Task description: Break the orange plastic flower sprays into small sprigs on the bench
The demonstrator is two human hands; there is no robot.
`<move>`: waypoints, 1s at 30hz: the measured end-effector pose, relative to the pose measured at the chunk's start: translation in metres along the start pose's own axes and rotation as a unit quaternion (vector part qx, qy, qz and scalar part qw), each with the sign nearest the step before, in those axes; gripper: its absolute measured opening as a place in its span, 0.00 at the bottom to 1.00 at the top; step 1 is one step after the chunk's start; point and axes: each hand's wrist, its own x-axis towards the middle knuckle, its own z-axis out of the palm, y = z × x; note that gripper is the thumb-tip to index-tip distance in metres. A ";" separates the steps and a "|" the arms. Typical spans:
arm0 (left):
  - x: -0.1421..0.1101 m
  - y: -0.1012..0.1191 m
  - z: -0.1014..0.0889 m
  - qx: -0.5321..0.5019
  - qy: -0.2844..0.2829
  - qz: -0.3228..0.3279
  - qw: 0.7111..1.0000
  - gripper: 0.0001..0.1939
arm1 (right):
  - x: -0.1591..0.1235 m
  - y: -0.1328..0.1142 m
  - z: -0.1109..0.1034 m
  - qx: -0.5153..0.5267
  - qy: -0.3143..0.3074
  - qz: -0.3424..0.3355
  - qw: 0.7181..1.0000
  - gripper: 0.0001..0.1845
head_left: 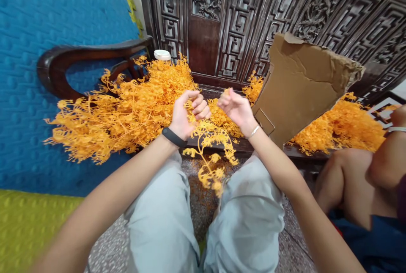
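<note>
My left hand [189,112], with a black band at the wrist, is closed around a yellow-orange artificial flower spray [207,154]. The spray's curling stems and small frilly blossoms hang below the hand, above the gap between my knees. To the right, level with it, my right hand [234,106] has its fingers bent together, the fingertips pinched on a small orange bit [227,91] that I cannot make out clearly. A big heap of orange artificial flowers [127,110] lies just left of my left hand. More orange blossoms [223,116] lie behind and between the hands.
A brown cardboard piece [304,78] stands tilted at right, with orange flowers [345,125] behind it. A dark carved wooden bench back [206,46] rises behind; its curved armrest [53,70] is at left. A white lid-like item [162,55] stands behind the heap. Another person's knee [336,171] is at right.
</note>
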 end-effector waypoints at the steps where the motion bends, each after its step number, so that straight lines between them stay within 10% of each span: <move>1: -0.001 0.002 -0.002 -0.004 0.002 0.014 1.000 0.23 | 0.002 -0.006 -0.008 0.003 0.041 -0.024 0.999 0.14; 6: -0.003 0.007 -0.011 -0.010 -0.025 0.009 1.000 0.20 | 0.007 -0.016 -0.052 -0.041 0.148 -0.073 0.985 0.09; 14: -0.001 0.001 -0.023 0.025 -0.011 -0.039 0.999 0.13 | 0.014 0.019 -0.086 -0.209 0.262 0.026 0.942 0.15; 23: 0.003 -0.007 -0.022 0.117 0.005 -0.064 0.991 0.18 | 0.026 0.046 -0.112 -0.333 0.259 0.042 0.906 0.11; 30: 0.005 -0.009 -0.018 0.127 0.042 -0.075 0.988 0.19 | 0.023 0.035 -0.082 -0.338 0.190 0.021 0.922 0.13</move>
